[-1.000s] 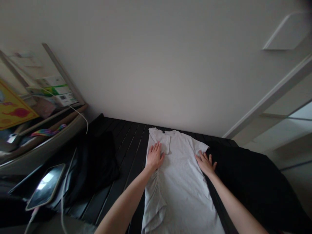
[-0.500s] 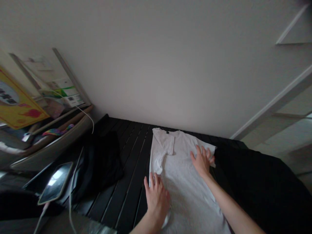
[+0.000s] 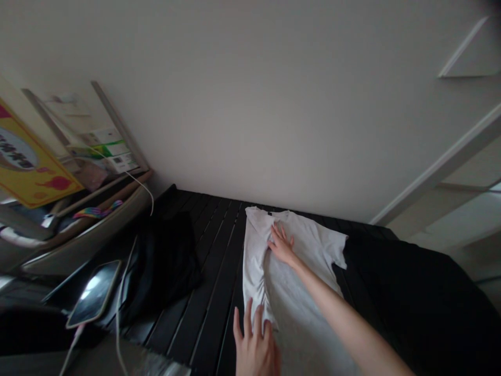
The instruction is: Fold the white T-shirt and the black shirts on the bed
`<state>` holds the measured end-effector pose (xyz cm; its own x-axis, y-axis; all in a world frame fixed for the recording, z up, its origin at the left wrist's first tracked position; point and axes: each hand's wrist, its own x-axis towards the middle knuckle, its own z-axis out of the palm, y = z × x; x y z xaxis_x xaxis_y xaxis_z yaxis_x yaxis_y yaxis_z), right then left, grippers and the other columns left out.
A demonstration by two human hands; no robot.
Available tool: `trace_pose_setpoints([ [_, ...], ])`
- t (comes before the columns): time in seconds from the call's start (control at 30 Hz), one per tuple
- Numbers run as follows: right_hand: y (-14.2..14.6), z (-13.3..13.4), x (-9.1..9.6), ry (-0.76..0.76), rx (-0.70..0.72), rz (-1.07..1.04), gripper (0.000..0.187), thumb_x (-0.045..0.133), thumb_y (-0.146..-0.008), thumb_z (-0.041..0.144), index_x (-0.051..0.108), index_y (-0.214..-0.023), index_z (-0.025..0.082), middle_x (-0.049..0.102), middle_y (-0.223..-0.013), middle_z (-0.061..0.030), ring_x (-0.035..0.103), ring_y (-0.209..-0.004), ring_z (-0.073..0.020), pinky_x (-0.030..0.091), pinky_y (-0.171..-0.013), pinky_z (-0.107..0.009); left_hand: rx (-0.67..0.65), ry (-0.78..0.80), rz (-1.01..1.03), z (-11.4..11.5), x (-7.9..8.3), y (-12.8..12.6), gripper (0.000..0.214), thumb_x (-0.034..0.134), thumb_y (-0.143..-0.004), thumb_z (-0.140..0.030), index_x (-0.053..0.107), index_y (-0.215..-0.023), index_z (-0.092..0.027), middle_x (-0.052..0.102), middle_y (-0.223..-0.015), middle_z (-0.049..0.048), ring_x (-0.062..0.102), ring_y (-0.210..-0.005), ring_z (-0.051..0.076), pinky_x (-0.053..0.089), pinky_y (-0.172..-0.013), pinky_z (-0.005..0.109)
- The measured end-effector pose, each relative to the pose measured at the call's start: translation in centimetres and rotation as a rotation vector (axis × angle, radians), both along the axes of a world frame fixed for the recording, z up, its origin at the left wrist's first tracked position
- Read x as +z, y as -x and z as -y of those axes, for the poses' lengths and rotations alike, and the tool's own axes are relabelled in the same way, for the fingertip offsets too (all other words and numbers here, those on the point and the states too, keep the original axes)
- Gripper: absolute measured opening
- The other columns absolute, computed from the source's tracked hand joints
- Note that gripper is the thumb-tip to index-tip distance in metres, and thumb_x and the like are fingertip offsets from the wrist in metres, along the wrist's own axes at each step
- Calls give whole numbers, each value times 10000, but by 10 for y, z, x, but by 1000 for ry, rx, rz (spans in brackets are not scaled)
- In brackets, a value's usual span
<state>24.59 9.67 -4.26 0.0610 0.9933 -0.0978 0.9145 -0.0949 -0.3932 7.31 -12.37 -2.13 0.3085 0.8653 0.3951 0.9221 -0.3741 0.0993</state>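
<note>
The right hand (image 3: 281,244) lies flat and open on the chest of a pale grey T-shirt (image 3: 307,248), its fingers (image 3: 275,231) loosely spread and pointing toward the collar, with no pinch of cloth between them. The right forearm (image 3: 336,313) stretches across the lower part of the shirt from the bottom right of the view. The left hand (image 3: 255,351) is nearer the camera at the bottom of the view, open with its fingers (image 3: 248,318) spread and pointing up, at the shirt's lower left edge; it is not gripping the cloth, and whether it touches the shirt I cannot tell. The T-shirt lies flat between the hands and under the right forearm, its left side folded inward in a gathered, wrinkled strip (image 3: 254,277). A dark neck label (image 3: 269,213) shows at the collar, and one short sleeve (image 3: 335,249) juts out on the right. Beneath it runs a black slatted platform (image 3: 213,274). A heap of black fabric (image 3: 415,308) lies just beside the shirt on the right, and a black garment (image 3: 166,266) lies to the left, well apart from it, near a smartphone (image 3: 94,293) with a white cable (image 3: 122,308).
</note>
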Motion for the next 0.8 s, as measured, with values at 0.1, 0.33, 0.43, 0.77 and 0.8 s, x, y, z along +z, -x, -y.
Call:
trace_pose_setpoints([
  [0.1, -6, -1, 9, -51, -56, -3, 602, 256, -948, 343, 81, -1521, 287, 29, -1610, -6, -20, -1461, -265, 131, -1103, -637, -183, -51, 57, -4, 0, -2, 186, 575, -786, -357, 657, -921, -258, 631, -1207, 32, 430, -1278, 279, 294, -1093, 476],
  [0.33, -56, 11, 1, -3, -293, 19, 475, 356, -924, 471, 507, -1350, 327, 256, -1564, -61, 167, -1420, -378, 214, -1058, -630, -348, 6, 60, 1, -46, -22, 371, 541, -810, -567, 664, -931, -238, 713, -912, 37, 639, -932, 229, 470, -878, 384],
  [0.43, -98, 21, -6, -36, -583, 67, 569, 285, -938, 451, 294, -1479, 276, 58, -1591, -171, 67, -1419, -444, 137, -1011, -720, -294, 2, 23, 2, -45, -22, 445, 536, -828, -496, 615, -1172, -226, 659, -1194, 67, 580, -1113, 269, 435, -936, 395],
  [0.77, -160, 41, -11, 110, -623, -33, 572, 300, -912, 426, 385, -1443, 231, 375, -1500, -124, 89, -1422, -433, 162, -1024, -720, -356, -63, -204, 0, -32, -7, 760, 515, -802, -572, 325, -1466, -254, 450, -1458, 70, 451, -1268, 353, 363, -968, 520],
  [0.8, -155, 39, -6, 91, -600, -29, 586, 279, -917, 414, 340, -1464, 214, 369, -1501, -133, 128, -1416, -429, 181, -1019, -718, -361, -51, -202, 0, -31, -5, 767, 514, -805, -573, 309, -1473, -257, 436, -1469, 66, 442, -1279, 350, 364, -971, 515],
])
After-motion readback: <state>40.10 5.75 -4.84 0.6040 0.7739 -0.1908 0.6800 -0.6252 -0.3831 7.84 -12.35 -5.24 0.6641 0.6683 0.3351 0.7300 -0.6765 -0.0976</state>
